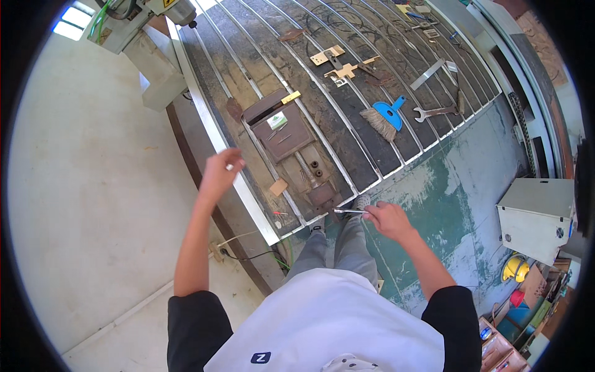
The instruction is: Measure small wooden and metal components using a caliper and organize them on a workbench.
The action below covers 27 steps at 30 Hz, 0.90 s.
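Observation:
My right hand (389, 221) is closed on the end of a slim silver metal tool (352, 211), which points left past the table's front edge; its exact kind is too small to tell. Raised over the table's left rail, my left hand (220, 173) has its fingers curled round a small white object (230, 167). Between the hands lies a brown machine vise (291, 142) with a threaded screw (305, 166). A green-and-white packet (277, 121) and thin metal bits (284, 139) rest on the vise. Two dark round nuts or collets (317, 168) sit beside the screw.
A blue-handled brush (389, 115), an open-end wrench (434, 112), a metal square (429, 74) and cut wooden pieces (344, 69) lie on the slotted table. A machine spindle (180, 12) hangs at the far left. A grey cabinet (536, 214) and yellow helmet (515, 269) stand right.

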### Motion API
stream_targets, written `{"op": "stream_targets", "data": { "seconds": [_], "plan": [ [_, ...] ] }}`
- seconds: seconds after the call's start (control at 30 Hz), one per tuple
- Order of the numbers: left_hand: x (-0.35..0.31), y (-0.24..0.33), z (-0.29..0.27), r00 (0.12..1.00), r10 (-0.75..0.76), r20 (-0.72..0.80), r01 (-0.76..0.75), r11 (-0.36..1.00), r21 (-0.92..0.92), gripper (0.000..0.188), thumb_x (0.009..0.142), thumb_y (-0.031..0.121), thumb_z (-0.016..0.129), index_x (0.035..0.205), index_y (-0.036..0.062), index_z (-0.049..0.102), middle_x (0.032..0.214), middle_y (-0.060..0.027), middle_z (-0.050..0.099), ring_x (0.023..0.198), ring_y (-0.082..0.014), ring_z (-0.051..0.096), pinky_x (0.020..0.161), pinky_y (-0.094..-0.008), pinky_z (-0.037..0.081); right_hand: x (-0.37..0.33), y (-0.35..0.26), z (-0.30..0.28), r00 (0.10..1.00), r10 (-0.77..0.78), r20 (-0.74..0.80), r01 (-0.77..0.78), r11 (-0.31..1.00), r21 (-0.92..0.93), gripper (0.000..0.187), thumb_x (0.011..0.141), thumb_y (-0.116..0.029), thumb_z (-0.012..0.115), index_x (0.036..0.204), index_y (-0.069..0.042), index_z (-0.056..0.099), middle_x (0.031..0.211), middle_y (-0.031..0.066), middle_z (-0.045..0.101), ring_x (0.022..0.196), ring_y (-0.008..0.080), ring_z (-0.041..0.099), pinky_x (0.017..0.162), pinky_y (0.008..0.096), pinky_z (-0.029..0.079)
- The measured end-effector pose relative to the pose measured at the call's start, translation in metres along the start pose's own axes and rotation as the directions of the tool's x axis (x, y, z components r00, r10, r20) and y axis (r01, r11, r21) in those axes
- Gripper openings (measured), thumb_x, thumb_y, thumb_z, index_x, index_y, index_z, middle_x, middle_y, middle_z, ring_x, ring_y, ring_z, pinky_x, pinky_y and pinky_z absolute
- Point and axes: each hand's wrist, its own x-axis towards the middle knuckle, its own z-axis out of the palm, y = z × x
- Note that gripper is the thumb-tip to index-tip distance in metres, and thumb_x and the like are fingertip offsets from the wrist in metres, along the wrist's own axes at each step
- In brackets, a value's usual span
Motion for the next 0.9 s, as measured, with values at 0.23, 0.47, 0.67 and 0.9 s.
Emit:
{"op": "stream_targets", "data": {
  "seconds": [0.23, 0.47, 0.67, 0.9],
  "plan": [
    [-0.047, 0.046, 0.075, 0.992, 0.059, 0.114, -0.050, 0.995, -0.083, 0.028, 0.079, 0.012, 0.066, 0.104, -0.0001, 0.063, 0.087, -0.0161, 0.068, 0.077, -0.0302, 0.066, 0.072, -0.0362, 0.052, 0.017, -0.030, -0.041, 0.978, -0.059, 0.200, 0.146, 0.878, -0.455, 0.028, 0.085, -0.037, 0.058, 0.085, -0.011, 0.068, 0.073, 0.0144, 0.061, 0.072, 0.0328, 0.063, 0.063, 0.0444, 0.048],
    [-0.061, 0.086, 0.098, 0.969, 0.131, 0.208, -0.106, 0.986, -0.128, 0.024, 0.080, 0.012, 0.064, 0.101, -0.0001, 0.062, 0.087, -0.0186, 0.066, 0.080, -0.0341, 0.064, 0.072, -0.0414, 0.051, 0.032, -0.041, -0.047, 0.949, 0.036, 0.315, 0.145, 0.835, -0.531, 0.031, 0.084, -0.039, 0.059, 0.073, -0.012, 0.070, 0.070, 0.0123, 0.065, 0.073, 0.0296, 0.066, 0.063, 0.0422, 0.050],
    [-0.068, 0.092, 0.127, 0.943, 0.228, 0.241, -0.199, 0.970, -0.138, 0.027, 0.078, 0.013, 0.066, 0.101, 0.0013, 0.062, 0.087, -0.0174, 0.065, 0.085, -0.0361, 0.061, 0.074, -0.0433, 0.049, 0.032, -0.069, -0.036, 0.939, 0.009, 0.344, 0.200, 0.799, -0.567, 0.027, 0.083, -0.035, 0.061, 0.072, -0.012, 0.071, 0.072, 0.0087, 0.067, 0.074, 0.0274, 0.067, 0.064, 0.0414, 0.050],
    [-0.066, 0.110, 0.224, 0.847, 0.412, 0.337, -0.396, 0.911, -0.120, 0.027, 0.073, 0.013, 0.068, 0.097, 0.0012, 0.063, 0.089, -0.0204, 0.063, 0.085, -0.0374, 0.061, 0.073, -0.0442, 0.050, 0.046, -0.051, -0.039, 0.906, 0.068, 0.418, 0.189, 0.819, -0.541, 0.015, 0.080, -0.024, 0.062, 0.076, -0.014, 0.072, 0.079, 0.0090, 0.068, 0.078, 0.0260, 0.067, 0.065, 0.0382, 0.052]
  ]
}}
